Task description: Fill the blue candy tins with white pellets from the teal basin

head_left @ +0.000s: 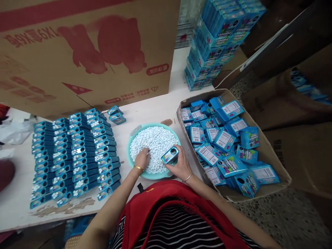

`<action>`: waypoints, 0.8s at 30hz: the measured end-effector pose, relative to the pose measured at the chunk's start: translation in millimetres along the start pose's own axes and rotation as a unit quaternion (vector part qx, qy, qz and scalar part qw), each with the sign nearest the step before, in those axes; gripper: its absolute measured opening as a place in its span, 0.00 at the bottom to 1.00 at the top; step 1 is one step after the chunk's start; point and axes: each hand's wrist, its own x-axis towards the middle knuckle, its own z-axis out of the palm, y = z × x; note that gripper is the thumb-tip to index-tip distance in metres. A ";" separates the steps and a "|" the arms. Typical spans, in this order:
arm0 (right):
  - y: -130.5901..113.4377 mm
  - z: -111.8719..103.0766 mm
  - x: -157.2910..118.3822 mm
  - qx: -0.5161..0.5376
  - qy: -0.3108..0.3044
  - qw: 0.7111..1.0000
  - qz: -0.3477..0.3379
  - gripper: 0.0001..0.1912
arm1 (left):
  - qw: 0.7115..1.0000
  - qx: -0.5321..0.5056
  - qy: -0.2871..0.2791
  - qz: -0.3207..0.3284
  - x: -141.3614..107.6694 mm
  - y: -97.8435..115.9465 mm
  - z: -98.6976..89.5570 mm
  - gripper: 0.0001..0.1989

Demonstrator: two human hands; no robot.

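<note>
A round light-green basin [129,152] full of small white candies [155,140] stands near the table's front edge. My left hand [142,159] rests in the candies on the left side, its fingers curled inward; what they hold, if anything, is hidden. Over the basin's right side, my right hand [181,165] grips a small blue box [169,155] tilted, with its round dark opening facing up. Several rows of similar blue boxes [80,161] stand at the left, some with white candies on top. Two more boxes [117,118] lie behind the basin.
On the right sits an open cardboard carton [275,157] of blue packs [225,140]. Stacked blue packs [204,52] rise behind it. A large cardboard box [90,52] borders the table's back. A clear plastic bag [17,131] lies far left.
</note>
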 end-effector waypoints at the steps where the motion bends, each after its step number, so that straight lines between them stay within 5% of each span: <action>1: -0.7 0.6 -0.2 0.004 -0.001 1.000 0.004 0.40 | 1.000 -0.016 0.005 0.005 0.6 -2.0 0.9 0.12; 6: -2.3 1.3 -1.3 0.010 0.003 1.000 0.011 0.40 | 0.996 -0.081 0.018 0.042 -4.6 -16.2 -7.6 0.12; 11: 1.3 0.5 -1.2 0.004 0.002 1.000 0.003 0.41 | 0.980 -0.147 0.039 0.125 -21.1 -11.6 -45.0 0.12; 18: -3.8 5.2 7.3 -0.022 0.011 0.999 -0.042 0.40 | 0.979 -0.090 -0.010 0.183 -48.7 28.9 -125.5 0.12; 24: -14.5 10.2 12.6 -0.022 0.008 0.996 -0.085 0.40 | 0.974 0.142 -0.076 0.157 -56.0 79.5 -161.7 0.10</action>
